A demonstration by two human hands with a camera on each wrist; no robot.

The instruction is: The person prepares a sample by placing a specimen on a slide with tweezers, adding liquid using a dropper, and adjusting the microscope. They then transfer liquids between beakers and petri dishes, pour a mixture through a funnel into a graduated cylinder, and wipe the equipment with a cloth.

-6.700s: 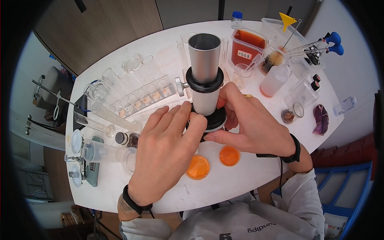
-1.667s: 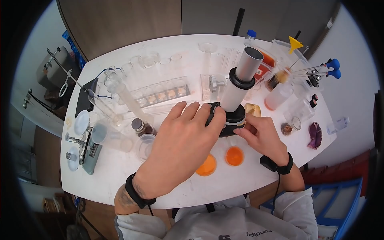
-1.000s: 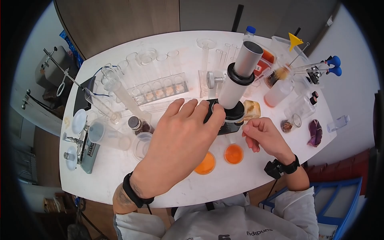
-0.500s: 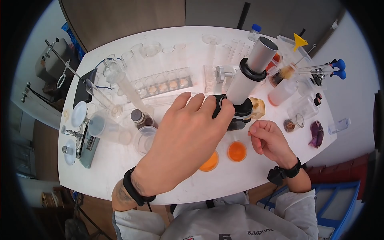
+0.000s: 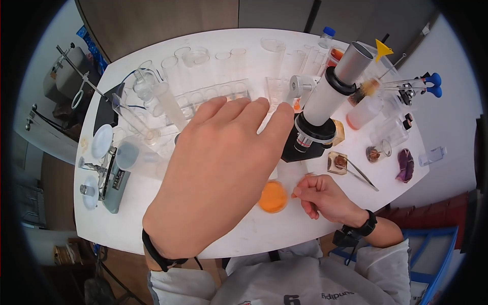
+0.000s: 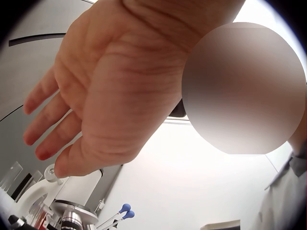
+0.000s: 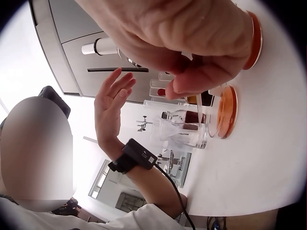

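My left hand [image 5: 223, 152] is raised over the table beside the microscope [image 5: 317, 107], fingers straight and spread, holding nothing. In the left wrist view its fingertips lie above the microscope's focus knob [image 6: 50, 172]. My right hand [image 5: 328, 197] is low in front of the microscope, fingers curled and thumb pinching a thin clear strip [image 7: 199, 103], which looks like a glass slide. An orange dish [image 5: 273, 198] lies just left of the right hand in the head view. The right wrist view shows a second orange dish [image 7: 254, 40], which the hand hides in the head view.
A small square block [image 5: 337, 162] with a brown specimen and tweezers [image 5: 362, 175] lies right of the microscope. Glass bottles, a purple piece [image 5: 405, 165] and droppers [image 5: 432, 85] stand further right. A balance [image 5: 114, 188], cylinder [image 5: 170, 107] and test-tube rack [image 5: 203, 99] are left.
The right hand has drawn back from the microscope's stage, fingers pinched. The left hand has left the microscope and risen. The microscope now stands further right, and the block and tweezers have come into view.
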